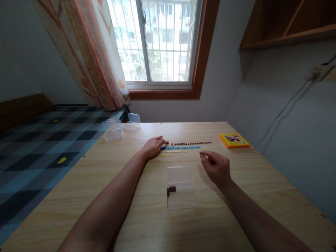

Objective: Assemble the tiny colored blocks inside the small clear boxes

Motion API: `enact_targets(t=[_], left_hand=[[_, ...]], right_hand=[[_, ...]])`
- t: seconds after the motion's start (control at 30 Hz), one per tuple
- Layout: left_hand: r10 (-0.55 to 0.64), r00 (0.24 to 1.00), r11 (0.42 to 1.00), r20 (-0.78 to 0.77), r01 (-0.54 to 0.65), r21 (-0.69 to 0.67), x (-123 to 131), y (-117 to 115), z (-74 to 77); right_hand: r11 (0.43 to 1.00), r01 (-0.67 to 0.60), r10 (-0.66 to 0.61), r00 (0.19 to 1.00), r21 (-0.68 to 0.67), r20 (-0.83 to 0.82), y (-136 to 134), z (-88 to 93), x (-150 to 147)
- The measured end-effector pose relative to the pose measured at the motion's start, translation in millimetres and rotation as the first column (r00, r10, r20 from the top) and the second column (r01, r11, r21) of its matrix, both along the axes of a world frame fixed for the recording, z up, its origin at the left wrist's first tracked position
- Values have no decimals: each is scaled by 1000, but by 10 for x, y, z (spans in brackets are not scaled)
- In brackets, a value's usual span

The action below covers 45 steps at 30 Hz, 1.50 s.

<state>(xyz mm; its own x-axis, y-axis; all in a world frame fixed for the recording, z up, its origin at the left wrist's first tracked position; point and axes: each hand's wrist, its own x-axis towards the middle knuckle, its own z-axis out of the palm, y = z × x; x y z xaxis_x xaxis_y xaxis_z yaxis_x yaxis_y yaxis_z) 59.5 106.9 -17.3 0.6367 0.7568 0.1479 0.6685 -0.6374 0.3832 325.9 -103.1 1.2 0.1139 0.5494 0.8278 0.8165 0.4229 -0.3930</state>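
Observation:
My left hand (153,147) lies on the table with its fingers stretched out, at the left end of the rows of small pieces. Its fingertips touch or nearly touch a tiny dark piece at the end of the brown row (191,143). Below that run a blue row (181,148) and shorter yellow rows (168,152). My right hand (216,167) is above the table, right of the rows, with thumb and forefinger pinched. Whatever they hold, if anything, is too small to make out. Between my forearms lies a clear plastic box (194,201) with its lid open and a few dark brown pieces (172,189) inside.
On the wooden table (141,217), a yellow-orange box (234,140) sits at the back right. Clear open containers (113,129) stand at the back left corner. A checked bed (60,140) adjoins on the left; a wall with a hanging cable (283,108) is on the right.

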Motion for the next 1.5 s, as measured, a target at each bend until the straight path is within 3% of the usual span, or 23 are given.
enact_targets(t=[0.33, 0.77, 1.5], left_hand=[[162, 986, 982, 49, -166, 94, -289, -66, -45], [231, 973, 950, 23, -230, 209, -629, -777, 27], [277, 961, 943, 23, -276, 184, -632, -787, 80]], right_hand=[[999, -36, 36, 999, 21, -9, -14, 38, -23], [977, -188, 175, 977, 99, 125, -111, 118, -126], [955, -283, 266, 951, 94, 159, -192, 126, -161]])
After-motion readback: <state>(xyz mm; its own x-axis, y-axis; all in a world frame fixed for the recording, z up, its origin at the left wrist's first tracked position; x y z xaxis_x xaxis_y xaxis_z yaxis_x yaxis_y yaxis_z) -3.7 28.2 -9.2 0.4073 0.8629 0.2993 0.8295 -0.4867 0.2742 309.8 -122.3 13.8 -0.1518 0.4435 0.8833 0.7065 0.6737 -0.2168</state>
